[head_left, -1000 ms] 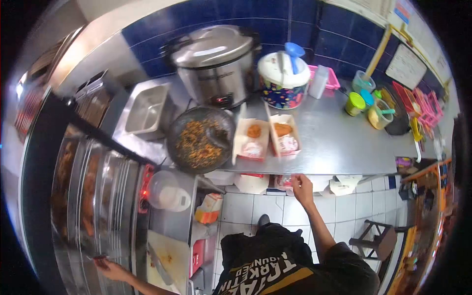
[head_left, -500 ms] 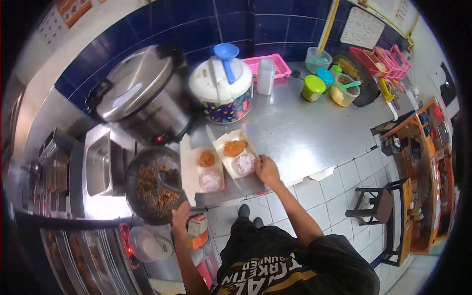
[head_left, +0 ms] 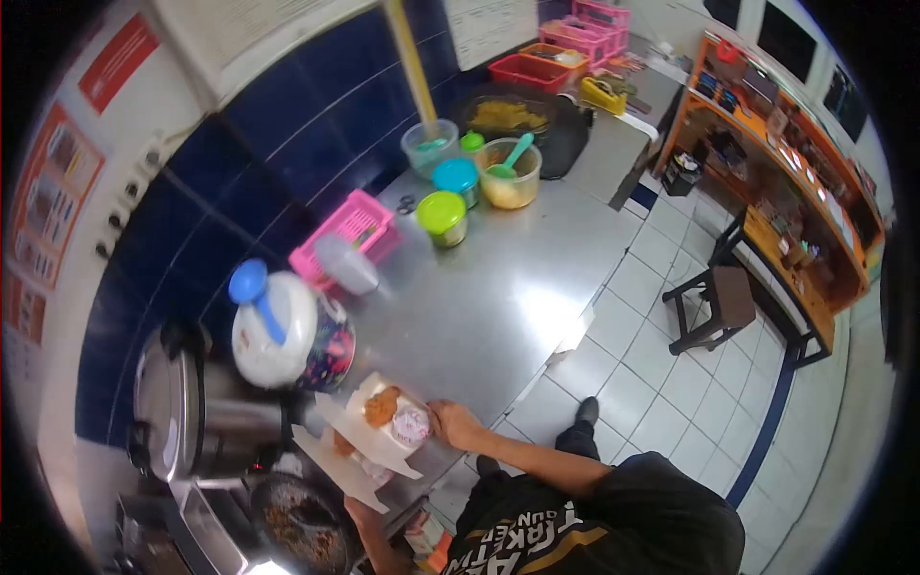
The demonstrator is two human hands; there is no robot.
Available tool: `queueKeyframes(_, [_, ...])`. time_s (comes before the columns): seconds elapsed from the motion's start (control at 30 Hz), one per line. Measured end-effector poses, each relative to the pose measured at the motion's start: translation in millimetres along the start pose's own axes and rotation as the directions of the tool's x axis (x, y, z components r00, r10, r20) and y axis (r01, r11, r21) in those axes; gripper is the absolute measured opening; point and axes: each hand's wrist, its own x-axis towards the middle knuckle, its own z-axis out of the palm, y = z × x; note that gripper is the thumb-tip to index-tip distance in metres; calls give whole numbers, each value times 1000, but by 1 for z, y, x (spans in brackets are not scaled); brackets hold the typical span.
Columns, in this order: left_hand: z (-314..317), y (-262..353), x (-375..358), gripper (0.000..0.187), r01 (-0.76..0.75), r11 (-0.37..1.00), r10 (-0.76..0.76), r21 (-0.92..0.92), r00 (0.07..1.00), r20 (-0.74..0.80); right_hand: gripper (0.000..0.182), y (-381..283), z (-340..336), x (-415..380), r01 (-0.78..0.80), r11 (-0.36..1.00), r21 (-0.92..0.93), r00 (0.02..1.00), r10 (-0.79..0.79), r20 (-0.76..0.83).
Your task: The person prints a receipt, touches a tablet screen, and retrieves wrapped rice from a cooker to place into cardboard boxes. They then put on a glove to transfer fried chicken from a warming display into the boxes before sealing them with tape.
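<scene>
Two open paper food boxes lie side by side at the counter's front edge. The right-hand box [head_left: 392,445] holds a piece of fried chicken [head_left: 381,406] and a round bundle in printed wrapping [head_left: 411,425]. Its lid flap partly covers the left-hand box [head_left: 337,470], where only a bit of fried food and wrapping shows. My right hand [head_left: 458,425] is closed on the right-hand box's side, fingers curled at its edge. My left hand [head_left: 363,518] is low beside the left-hand box's flap, its fingers mostly hidden.
A wok of browned food [head_left: 299,527] sits lower left, near a steel cooker [head_left: 230,417]. Behind the boxes stand a white-lidded pot [head_left: 276,331] with a blue ladle, a pink basket [head_left: 359,225] and lidded tubs [head_left: 442,217]. A stool [head_left: 714,305] stands on the tiled floor.
My view has swung right, so the counter things appear farther left. The right-hand box's flap now overlaps the left-hand box. My left hand has come from near the wok to the left-hand box.
</scene>
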Motion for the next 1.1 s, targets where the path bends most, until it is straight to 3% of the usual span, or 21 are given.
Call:
queueKeyframes(0.1, [80, 24, 13, 34, 51, 984, -50, -171, 999, 9, 20, 31, -66, 9, 15, 999, 32, 996, -12, -84])
queueKeyframes(0.27, [246, 35, 15, 36, 92, 963, -95, -253, 996, 1, 24, 111, -208, 32, -27, 998, 57, 985, 36, -170])
queueKeyframes(0.33, [307, 28, 29, 42, 29, 966, 16, -256, 984, 175, 26, 144, -272, 47, -23, 998, 61, 973, 36, -228])
queueKeyframes(0.47, [462, 41, 56, 48, 132, 928, -106, -349, 990, 92, 27, 213, -384, 81, -48, 999, 21, 952, 52, -302])
queueKeyframes(0.6, [608, 61, 73, 50, 134, 898, -86, -420, 988, 130, 29, 261, -505, 119, -114, 993, -10, 946, 105, -307])
queueKeyframes(0.67, [674, 74, 77, 57, 204, 938, -160, -281, 972, 170, 30, 288, -552, 135, -193, 981, -14, 930, 179, -322])
queueKeyframes(0.7, [705, 84, 78, 57, 212, 929, -166, -304, 972, 169, 29, 309, -572, 149, -207, 978, -37, 933, 186, -309])
queueKeyframes(0.77, [771, 103, 85, 61, 89, 963, -18, -253, 962, 271, 29, 348, -613, 171, -178, 979, -96, 928, 135, -347])
queueKeyframes(0.8, [800, 105, 89, 61, 94, 955, -16, -281, 963, 267, 29, 364, -634, 184, -150, 980, -127, 916, 90, -390])
queueKeyframes(0.83, [827, 108, 94, 60, 76, 955, -5, -287, 971, 240, 30, 378, -657, 197, -178, 978, -105, 938, 136, -320])
queueKeyframes(0.93, [904, 106, 120, 58, 21, 948, 40, -317, 982, 186, 31, 400, -725, 231, -99, 993, -64, 945, 74, -319])
queueKeyframes(1.03, [977, 124, 139, 54, 7, 881, 107, -473, 971, 213, 33, 437, -780, 256, -180, 982, -55, 946, 157, -285])
queueKeyframes(1.1, [1019, 130, 151, 52, -7, 889, 85, -459, 985, 150, 34, 455, -812, 276, -216, 976, -20, 953, 206, -221])
